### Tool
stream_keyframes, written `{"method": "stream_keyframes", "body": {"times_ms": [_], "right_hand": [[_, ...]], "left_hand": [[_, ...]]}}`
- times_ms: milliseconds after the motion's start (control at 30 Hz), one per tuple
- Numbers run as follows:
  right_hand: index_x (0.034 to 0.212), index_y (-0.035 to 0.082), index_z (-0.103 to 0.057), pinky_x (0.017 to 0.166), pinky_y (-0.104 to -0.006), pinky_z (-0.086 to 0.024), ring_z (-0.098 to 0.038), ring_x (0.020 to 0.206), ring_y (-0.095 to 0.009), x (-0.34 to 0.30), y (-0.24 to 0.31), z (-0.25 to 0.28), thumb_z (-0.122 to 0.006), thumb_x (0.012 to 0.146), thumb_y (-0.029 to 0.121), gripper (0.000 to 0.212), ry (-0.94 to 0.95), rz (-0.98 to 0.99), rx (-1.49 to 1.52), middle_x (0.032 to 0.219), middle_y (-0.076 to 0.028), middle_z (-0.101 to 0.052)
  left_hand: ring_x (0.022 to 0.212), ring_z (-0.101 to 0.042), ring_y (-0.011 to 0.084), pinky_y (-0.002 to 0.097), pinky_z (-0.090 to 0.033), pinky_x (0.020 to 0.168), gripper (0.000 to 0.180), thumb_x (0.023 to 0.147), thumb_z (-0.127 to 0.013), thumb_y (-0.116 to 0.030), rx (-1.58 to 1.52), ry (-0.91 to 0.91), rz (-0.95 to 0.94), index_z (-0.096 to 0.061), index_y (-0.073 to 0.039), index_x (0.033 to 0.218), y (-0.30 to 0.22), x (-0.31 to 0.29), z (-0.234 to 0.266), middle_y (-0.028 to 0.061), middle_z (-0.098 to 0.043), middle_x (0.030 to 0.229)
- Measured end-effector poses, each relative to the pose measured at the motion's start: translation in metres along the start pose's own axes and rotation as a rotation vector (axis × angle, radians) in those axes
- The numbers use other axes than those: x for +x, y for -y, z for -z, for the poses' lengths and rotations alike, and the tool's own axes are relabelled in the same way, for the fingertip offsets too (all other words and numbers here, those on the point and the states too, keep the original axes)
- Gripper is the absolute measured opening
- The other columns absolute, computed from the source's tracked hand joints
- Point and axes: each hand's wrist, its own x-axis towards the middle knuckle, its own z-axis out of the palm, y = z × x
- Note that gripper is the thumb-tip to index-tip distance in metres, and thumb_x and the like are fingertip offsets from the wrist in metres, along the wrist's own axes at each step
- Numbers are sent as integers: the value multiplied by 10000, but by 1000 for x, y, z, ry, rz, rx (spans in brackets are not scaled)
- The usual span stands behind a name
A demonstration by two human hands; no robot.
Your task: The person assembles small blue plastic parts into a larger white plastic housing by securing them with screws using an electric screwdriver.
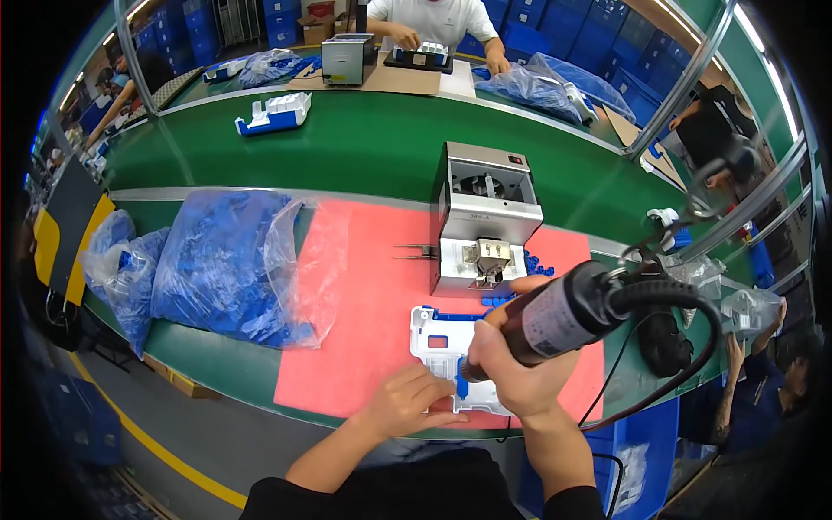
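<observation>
A black electric screwdriver [555, 319] with a pale label lies tilted in my right hand [530, 368], fingers wrapped round its body. Its tip end points down at a white plastic housing [431, 328] with blue parts; the hand hides where the tip meets it. My left hand [407, 400] grips the near left edge of that housing, thumb and fingers closed on it. Under the housing lies a pink foam sheet [347, 355]. Just beyond stands a metal screw feeder machine [490, 212], with tweezers [416, 252] beside it. Small blue parts [539, 265] lie around its right and near sides.
Clear bags of blue parts [221, 264] fill the left of the bench. A green conveyor belt [373, 139] runs behind, carrying another white-blue housing [276, 114]. The screwdriver's cable [711, 325] loops at right above a blue bin [646, 472]. Across the belt a person [438, 26] works.
</observation>
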Motion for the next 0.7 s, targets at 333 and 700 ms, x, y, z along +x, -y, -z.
{"method": "stream_keyframes", "body": {"times_ms": [333,700], "right_hand": [[1078,-27,-402,504,-262,-476,-562,523,-125,-6,-12,0,-589,748,-72,382,-21,-58,36,638,-66,-558],[1087,-16,-392,496,-271,-466,-549,511,-137,-5,-7,1,-571,757,-71,379,-32,-75,79,642,-75,-551]], "left_hand": [[570,-532,188,296,-444,513,366,603,-792,-305,-13,-22,-14,-610,-39,777,-2,2,1,44,-571,667],[570,-524,188,291,-438,517,356,615,-783,-301,12,-12,-19,-615,-31,776,-1,2,2,40,-567,662]]}}
